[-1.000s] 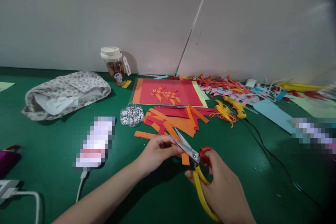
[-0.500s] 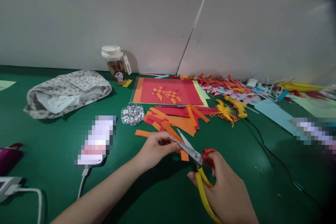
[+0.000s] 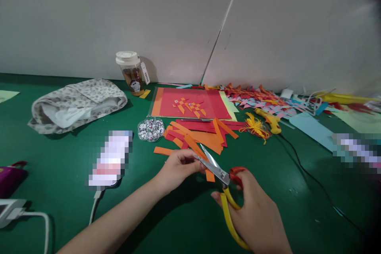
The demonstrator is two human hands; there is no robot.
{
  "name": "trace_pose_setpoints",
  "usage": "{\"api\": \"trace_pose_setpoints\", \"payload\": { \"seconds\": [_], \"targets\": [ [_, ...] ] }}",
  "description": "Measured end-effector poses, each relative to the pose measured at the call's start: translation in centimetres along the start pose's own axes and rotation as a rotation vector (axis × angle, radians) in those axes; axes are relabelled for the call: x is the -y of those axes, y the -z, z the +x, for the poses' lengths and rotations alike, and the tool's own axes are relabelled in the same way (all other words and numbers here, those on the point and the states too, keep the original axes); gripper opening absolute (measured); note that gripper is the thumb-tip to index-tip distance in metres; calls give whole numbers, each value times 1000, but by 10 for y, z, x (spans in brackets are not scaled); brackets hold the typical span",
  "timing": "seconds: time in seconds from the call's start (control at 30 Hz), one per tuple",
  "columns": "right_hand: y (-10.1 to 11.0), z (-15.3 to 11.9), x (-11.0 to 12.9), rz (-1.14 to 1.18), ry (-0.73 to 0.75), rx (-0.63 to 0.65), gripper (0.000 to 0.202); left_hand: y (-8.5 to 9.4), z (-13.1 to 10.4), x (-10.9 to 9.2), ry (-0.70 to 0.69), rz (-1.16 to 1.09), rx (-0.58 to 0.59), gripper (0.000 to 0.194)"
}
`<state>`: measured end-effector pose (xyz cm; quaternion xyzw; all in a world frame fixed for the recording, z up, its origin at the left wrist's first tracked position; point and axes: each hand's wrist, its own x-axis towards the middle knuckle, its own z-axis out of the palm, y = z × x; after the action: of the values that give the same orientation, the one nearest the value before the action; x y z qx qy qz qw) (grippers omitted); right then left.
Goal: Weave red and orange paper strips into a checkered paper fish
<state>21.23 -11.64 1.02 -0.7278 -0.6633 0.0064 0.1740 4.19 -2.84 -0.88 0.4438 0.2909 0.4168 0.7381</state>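
Right hand (image 3: 256, 206) barely shifted, curled round scissors (image 3: 219, 172)

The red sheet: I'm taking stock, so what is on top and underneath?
Two woven fish shapes show on the red sheet. Orange paper shows along its left edge, pale green paper along its right; anything under its middle is covered.

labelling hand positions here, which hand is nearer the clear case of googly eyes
Left. The left hand is in front of and slightly right of the case; the right hand, on the scissors, is farther right.
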Motion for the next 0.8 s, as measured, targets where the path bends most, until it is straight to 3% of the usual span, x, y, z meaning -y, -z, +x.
{"api": "trace_pose_setpoints", "payload": {
  "seconds": [0.43, 0.8],
  "targets": [
    [0, 2, 0, -32, 44, -31, 40, 0, 0, 5, 43, -75, -12, 13],
    [1, 2, -4, 70, -81, 42, 37, 1, -1, 0, 58, -6, -43, 19]
  ]
}}
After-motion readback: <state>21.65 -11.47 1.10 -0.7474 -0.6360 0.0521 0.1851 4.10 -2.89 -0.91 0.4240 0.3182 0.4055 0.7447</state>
